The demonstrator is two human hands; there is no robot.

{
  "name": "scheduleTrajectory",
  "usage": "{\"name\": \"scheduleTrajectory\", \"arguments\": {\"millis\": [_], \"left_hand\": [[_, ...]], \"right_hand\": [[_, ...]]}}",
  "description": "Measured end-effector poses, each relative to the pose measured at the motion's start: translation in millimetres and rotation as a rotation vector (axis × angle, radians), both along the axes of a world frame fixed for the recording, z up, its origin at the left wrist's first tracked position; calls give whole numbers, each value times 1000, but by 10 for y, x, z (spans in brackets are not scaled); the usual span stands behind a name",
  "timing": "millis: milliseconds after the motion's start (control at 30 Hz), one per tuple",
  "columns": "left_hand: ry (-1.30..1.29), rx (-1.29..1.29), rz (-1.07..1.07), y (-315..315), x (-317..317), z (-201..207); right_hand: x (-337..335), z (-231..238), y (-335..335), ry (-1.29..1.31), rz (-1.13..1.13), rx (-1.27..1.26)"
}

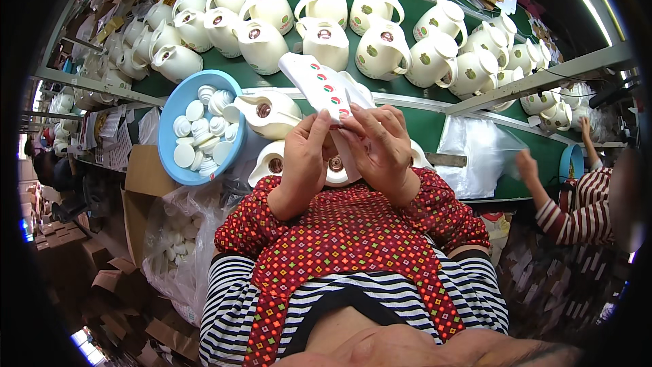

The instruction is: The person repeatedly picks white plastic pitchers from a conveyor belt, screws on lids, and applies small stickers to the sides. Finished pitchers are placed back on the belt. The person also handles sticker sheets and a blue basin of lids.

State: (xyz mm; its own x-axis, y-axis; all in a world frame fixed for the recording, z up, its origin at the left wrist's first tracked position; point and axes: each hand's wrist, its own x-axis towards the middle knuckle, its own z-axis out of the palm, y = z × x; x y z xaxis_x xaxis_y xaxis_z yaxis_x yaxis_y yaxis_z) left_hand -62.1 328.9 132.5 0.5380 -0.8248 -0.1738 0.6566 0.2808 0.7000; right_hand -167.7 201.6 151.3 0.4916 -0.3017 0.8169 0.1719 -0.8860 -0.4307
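Observation:
A white strip of round red-and-green stickers (pixel 316 85) is held up in front of me, its far end leaning to the upper left. My left hand (pixel 304 156) is closed, thumb and finger pinching the strip's near end. My right hand (pixel 382 153) pinches the same end from the other side, its fingertips near the lowest sticker; whether a sticker has lifted is too small to tell. Below and behind the hands stand cream vacuum jugs without lids, one at the left (pixel 268 114) and others partly hidden by my wrists.
Rows of cream jugs (pixel 263 47) stand along the green bench (pixel 435 103). At the left a blue basin (pixel 164 129) holds white lids (pixel 184 155), with a plastic bag of white parts (pixel 178 245) below it. Clear plastic bags (pixel 468 153) lie at the right, near a co-worker's hand (pixel 526 166).

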Motion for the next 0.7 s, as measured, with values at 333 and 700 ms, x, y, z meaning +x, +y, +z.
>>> {"name": "scheduleTrajectory", "arguments": {"millis": [333, 700], "left_hand": [[64, 125, -34, -59, 134, -54], [-1069, 741, -475, -109, 830, -608]], "right_hand": [[11, -75, 77, 99, 41, 0], [-435, 198, -236, 53, 95, 676]]}}
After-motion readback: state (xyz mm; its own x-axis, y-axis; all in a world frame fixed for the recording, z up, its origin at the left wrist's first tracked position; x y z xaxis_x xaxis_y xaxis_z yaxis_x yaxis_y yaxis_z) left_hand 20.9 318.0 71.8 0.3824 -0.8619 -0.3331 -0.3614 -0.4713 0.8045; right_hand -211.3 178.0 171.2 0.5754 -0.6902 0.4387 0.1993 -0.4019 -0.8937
